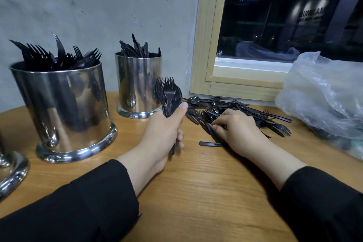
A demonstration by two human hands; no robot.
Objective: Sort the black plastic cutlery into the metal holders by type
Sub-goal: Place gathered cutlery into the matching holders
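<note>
So, progress: roughly midway at a guess, since two holders are already stocked and a fair heap is left on the table.

Fork holder (64, 108): seen at the left of the frame, packed with fork heads poking up past the rim; one curved blade-like piece is mixed in there too, so maybe not perfectly sorted.

Knife holder (139, 84): set further back, centre-left, by the wall; only knife tips are seen sticking out.

Third holder (11, 171): just the shiny base is caught at the far left edge, contents can't be told.

Left hand (167, 129): wrapped around a bundle of forks (168, 94), held upright with tines up, thumb pressed against the handles. It's parked between the knife holder and the heap, near both.

Right hand (235, 127): laid palm-down on the near edge of the loose pile (235, 112), fingertips curled onto a handle or two; whether one is actually pinched can't be made out.

Loose pile: spread at centre-right below the window frame, forks and spoons tangled together, one stray piece (210, 144) lying just in front of the right hand.

Plastic bag (324, 94): slumped at the right edge, something dark is seen inside, likely more cutlery.

Still left: bundle to be dropped in, pile to be worked through.
</note>
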